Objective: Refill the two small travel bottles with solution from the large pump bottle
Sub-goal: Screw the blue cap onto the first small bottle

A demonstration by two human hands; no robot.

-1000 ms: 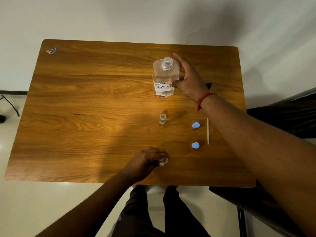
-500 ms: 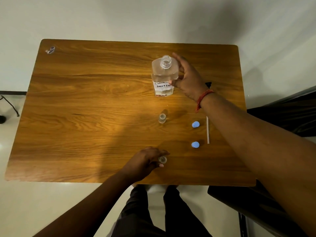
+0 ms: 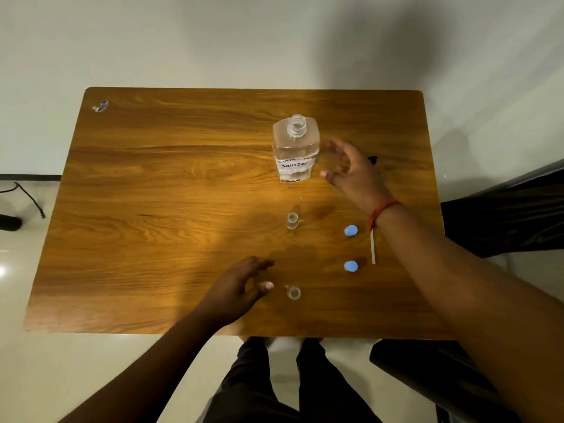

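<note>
The large clear bottle (image 3: pixel 295 151) labelled "solution" stands upright and uncapped on the wooden table (image 3: pixel 158 209). My right hand (image 3: pixel 351 172) hovers just right of it, fingers spread, not touching it. One small open travel bottle (image 3: pixel 292 220) stands mid-table. A second small open bottle (image 3: pixel 294 292) stands near the front edge. My left hand (image 3: pixel 241 288) lies just left of that bottle with relaxed fingers, apart from it. Two blue caps (image 3: pixel 351 231) (image 3: pixel 351 266) lie to the right of the small bottles.
A thin white tube (image 3: pixel 373 248) lies beside the caps, partly under my right wrist. A small dark part (image 3: pixel 373 160) shows behind my right hand. A small clear item (image 3: pixel 100 105) sits at the far left corner. A dark chair (image 3: pixel 503 215) stands to the right.
My right hand has let go of the large bottle and pulled back to the right. My left hand has released the near small bottle and drawn away to the left.
</note>
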